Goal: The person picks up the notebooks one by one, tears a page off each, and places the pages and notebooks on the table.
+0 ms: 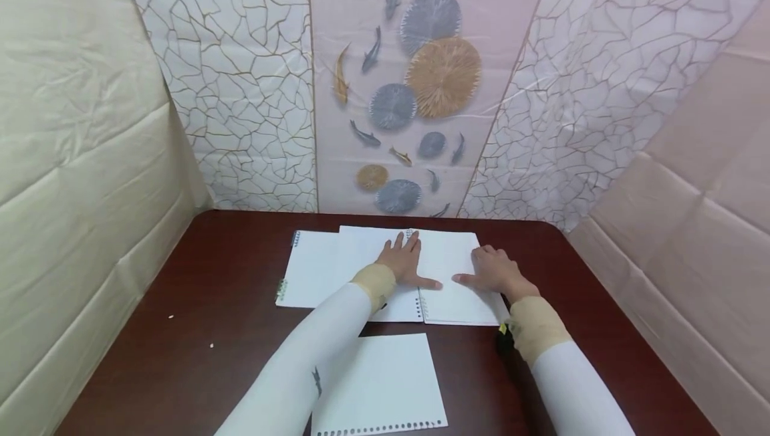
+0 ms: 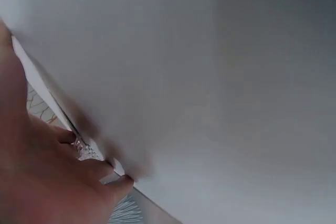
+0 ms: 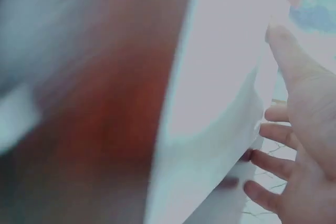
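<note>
White paper is lying under both hands: I am watching an open notebook (image 1: 445, 255), whose pages are spreading between and below them. My left hand (image 1: 402, 264) is resting on its left page with fingers straight and apart, and its thumb is reaching over the ring binding (image 1: 419, 305) to the right page. My right hand (image 1: 496, 272) is touching the right page near its outer edge, its fingers loosely bending and not gripping. To the left of the left hand, another white notebook (image 1: 313, 265) is showing beside the open one. Nearer to me than both hands, a punched white sheet (image 1: 385, 379) is lying on the dark reddish table (image 1: 240, 269). Just below the right wrist, a black and yellow object (image 1: 504, 339) is lying partly hidden.
</note>
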{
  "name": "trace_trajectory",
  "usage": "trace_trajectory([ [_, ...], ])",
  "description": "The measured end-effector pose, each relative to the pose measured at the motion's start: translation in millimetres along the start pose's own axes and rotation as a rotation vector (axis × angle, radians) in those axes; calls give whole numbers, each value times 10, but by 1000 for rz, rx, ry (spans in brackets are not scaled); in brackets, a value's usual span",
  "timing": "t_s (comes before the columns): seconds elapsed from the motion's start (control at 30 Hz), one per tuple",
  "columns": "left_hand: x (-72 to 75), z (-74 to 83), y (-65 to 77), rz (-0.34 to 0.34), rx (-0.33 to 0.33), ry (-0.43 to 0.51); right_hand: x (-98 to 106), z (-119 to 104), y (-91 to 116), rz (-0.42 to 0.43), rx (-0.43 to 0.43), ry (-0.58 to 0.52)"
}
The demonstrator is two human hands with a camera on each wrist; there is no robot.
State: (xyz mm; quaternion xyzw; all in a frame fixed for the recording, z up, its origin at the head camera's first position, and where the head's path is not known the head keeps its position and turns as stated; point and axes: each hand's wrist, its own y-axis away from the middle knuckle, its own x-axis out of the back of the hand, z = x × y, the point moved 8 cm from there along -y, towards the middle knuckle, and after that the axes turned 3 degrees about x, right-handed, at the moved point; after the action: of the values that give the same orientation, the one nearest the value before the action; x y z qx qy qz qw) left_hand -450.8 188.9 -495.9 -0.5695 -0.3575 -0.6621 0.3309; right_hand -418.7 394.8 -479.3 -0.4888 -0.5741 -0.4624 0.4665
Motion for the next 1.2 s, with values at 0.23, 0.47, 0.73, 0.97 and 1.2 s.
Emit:
trace_trajectory([
  [0.23,-7,1,74,-26,29,41,26,104,-91,74,-57,-87],
  [0.47,-243,-65,-183,6,45,31,-38,50,-138,59,-5,-12],
  [0.73,-150,-51,-90,-55,48,108,50,-57,-144,126,2,-181],
  [0.97,-299,-82,-207,-72,25,133,334,7,-100,164,-228,-636],
  [1.2,-315,-116,-238,-76,58,141,282,91,-151,175,-336,-675],
])
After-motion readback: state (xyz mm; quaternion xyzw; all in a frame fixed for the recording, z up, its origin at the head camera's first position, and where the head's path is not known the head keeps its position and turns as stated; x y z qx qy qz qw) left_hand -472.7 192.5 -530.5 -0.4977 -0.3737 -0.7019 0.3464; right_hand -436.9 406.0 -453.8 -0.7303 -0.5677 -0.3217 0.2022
